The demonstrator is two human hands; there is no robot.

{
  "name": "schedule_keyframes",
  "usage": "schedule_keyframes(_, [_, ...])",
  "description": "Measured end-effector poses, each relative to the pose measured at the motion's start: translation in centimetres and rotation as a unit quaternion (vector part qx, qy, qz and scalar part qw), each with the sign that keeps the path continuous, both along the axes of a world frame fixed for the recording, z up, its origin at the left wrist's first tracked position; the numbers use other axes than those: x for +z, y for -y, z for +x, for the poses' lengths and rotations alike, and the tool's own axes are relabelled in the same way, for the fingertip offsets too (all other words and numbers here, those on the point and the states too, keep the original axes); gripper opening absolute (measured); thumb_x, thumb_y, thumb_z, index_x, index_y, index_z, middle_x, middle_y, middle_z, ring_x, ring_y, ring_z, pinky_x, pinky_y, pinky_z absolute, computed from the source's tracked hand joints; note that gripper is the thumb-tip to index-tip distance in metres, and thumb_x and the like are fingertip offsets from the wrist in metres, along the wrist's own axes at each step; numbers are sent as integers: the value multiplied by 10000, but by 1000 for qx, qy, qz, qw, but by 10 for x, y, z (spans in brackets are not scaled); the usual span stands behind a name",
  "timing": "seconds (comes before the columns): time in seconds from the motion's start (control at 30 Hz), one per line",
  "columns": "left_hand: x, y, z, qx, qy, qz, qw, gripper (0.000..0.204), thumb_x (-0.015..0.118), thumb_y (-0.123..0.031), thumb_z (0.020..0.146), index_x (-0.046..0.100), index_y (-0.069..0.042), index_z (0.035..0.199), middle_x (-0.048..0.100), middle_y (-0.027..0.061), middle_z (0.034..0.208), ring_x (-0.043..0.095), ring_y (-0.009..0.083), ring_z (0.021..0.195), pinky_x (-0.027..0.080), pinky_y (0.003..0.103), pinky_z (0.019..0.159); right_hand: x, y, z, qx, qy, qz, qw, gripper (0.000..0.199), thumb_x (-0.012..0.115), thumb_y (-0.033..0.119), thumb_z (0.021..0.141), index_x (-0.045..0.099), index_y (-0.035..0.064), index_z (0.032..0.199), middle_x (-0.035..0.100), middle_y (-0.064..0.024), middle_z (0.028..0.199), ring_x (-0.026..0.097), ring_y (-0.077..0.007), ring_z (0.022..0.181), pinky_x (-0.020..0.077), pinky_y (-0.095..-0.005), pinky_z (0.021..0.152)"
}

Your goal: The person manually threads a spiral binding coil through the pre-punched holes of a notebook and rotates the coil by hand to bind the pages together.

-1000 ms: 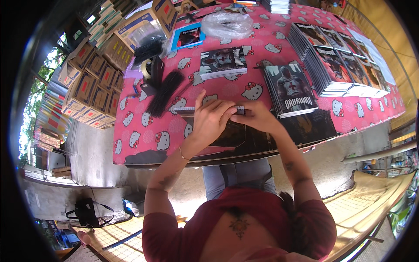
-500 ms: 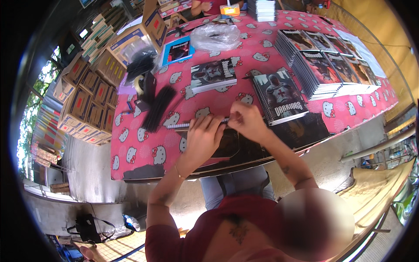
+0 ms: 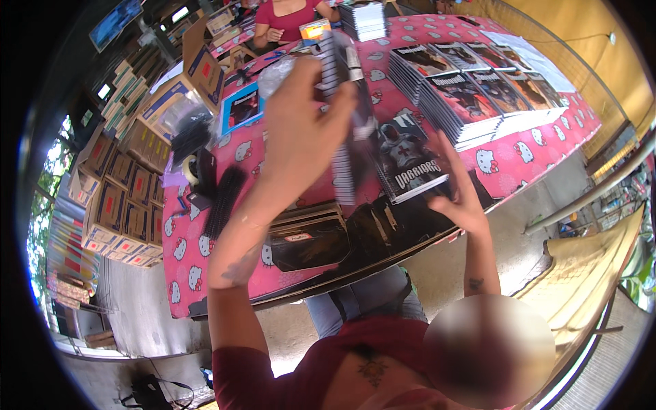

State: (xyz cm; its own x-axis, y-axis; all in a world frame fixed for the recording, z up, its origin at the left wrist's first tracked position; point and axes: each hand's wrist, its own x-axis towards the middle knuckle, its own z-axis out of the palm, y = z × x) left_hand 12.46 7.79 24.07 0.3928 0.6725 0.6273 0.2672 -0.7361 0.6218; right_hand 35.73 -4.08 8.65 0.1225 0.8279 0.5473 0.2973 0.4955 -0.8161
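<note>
My left hand (image 3: pixel 297 130) is raised over the table, its fingers closed on a dark spiral-bound notebook (image 3: pixel 352 113) that stands on edge and is blurred by motion. Its coil runs down the side by my fingers. My right hand (image 3: pixel 461 191) holds nothing, thumb and fingers apart, beside a small stack of spiral notebooks (image 3: pixel 410 157) with a hooded figure on the top cover. In front of me lies a low dark stack of boards (image 3: pixel 307 236), close to the table's near edge.
Tall stacks of spiral notebooks (image 3: pixel 485 96) fill the right. A bundle of black binding coils (image 3: pixel 225 201) and a tape dispenser (image 3: pixel 199 181) lie left, near cardboard boxes (image 3: pixel 123 198). A blue-edged picture sheet (image 3: pixel 242 109) lies beyond. Another person (image 3: pixel 290 20) is across the table.
My left hand has lifted the notebook from the near edge and swung it up and away. My right hand has let go and moved right, opening beside the small stack. The view has shifted.
</note>
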Motion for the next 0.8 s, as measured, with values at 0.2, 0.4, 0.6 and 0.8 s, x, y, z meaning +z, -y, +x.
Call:
schedule_keyframes(0.2, [-45,-79,90,-140,-130,211,959,608,647,-486,974,539,-144,1464,548,171,1398,506,328,1326,377,420,1118,53,-26,15,168,-357,-66,916,786,635,245,882,311,-3,1554,553,-179,1412,624,-263,1231,530,-377,1024])
schedule_keyframes(0.4, [-97,-134,110,-193,-203,59,958,704,735,-583,857,600,-202,1433,576,195,1229,561,346,1175,446,411,1031,6,-60,67,202,-438,-160,861,651,561,81,836,440,-52,1462,646,-158,1287,689,-218,1098,575,-320,939])
schedule_keyframes(0.6, [-200,-143,107,-112,-357,110,921,723,652,-678,862,546,-296,1467,513,185,1412,514,398,1286,348,572,1106,-46,-62,73,-324,134,-42,935,492,669,287,966,597,-74,1292,668,-266,1154,666,-419,1052,524,-443,914])
schedule_keyframes(0.8, [-210,-156,121,-158,-286,40,944,745,608,-647,909,553,-117,1431,590,208,1368,583,378,1258,459,506,1028,-84,-50,-12,-339,276,123,891,311,706,205,863,668,97,1151,637,-79,1101,586,-273,1036,418,-408,880])
